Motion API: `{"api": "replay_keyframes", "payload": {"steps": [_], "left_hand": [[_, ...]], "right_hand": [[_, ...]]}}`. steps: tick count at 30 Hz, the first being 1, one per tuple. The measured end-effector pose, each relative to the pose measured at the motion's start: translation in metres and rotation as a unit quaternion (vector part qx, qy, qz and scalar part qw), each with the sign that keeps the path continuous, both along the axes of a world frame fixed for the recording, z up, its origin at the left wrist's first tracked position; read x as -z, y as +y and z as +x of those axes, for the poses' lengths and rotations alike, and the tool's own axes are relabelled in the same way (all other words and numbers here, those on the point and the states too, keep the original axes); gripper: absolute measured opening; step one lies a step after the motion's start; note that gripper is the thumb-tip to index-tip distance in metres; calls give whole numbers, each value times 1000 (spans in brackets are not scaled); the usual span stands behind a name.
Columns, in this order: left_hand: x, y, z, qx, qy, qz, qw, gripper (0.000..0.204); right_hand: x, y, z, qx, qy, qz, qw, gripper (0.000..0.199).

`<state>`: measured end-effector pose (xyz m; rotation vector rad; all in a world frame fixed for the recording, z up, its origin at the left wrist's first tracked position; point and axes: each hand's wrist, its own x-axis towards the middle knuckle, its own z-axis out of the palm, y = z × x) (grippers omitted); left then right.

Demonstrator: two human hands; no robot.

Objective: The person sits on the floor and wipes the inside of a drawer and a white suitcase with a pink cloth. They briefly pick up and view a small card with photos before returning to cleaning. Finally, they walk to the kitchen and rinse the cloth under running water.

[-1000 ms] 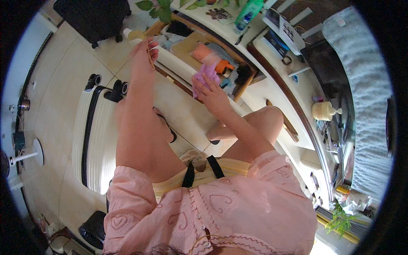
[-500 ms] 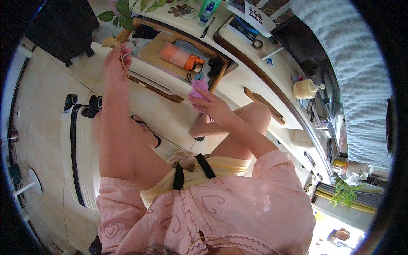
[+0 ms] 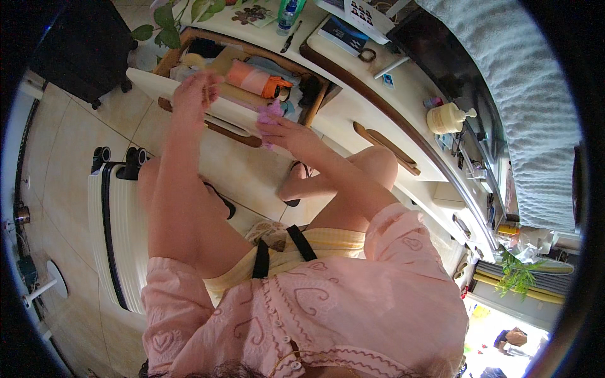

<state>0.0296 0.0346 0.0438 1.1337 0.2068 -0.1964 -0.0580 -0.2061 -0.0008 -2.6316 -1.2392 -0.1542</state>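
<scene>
My right hand (image 3: 287,133) grips a soft, fluffy purple piece (image 3: 271,114) at the front of a pulled-out drawer (image 3: 148,80). My left hand (image 3: 196,91) hangs over the drawer's left front edge. Its fingers are smeared by motion, and whether anything is in them is unclear. Inside the drawer lie an orange and peach wrapped bundle (image 3: 247,75), grey cloth and dark items. A yellowish piece (image 3: 194,60) rests in the drawer's left part, beside my left hand.
Above the drawer, the white desktop holds a blue spray bottle (image 3: 288,16), a black pen (image 3: 291,38) and a cream pump bottle (image 3: 449,118). A white suitcase (image 3: 120,246) stands by my left leg. A black wheeled case (image 3: 85,53) is at the far left.
My left hand has moved right and inward over the drawer; the yellowish piece it held now lies inside. My right hand has shifted slightly left with the purple piece.
</scene>
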Motion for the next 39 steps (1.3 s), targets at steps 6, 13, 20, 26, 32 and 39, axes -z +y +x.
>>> {"api": "replay_keyframes", "payload": {"steps": [6,13,20,26,32,39], "left_hand": [[-13,-14,-5,2,-9,31,999,21],[-11,-13,-1,-1,0,4,1000,20],[-10,-11,0,-24,-7,13,1000,17],[-14,-15,-5,-8,-7,54,998,22],[-3,-14,3,-10,10,30,999,22],[-7,-5,-2,-37,-9,22,999,22]], "right_hand": [[-30,-45,-10,96,-15,-67,993,38],[-53,-81,72,184,-217,-147,947,44],[-31,-148,32,218,-175,-323,904,58],[-21,-157,30,220,-183,-312,906,52],[-43,-68,94,212,-298,-157,917,45],[-39,-93,71,223,-238,-192,926,54]]}}
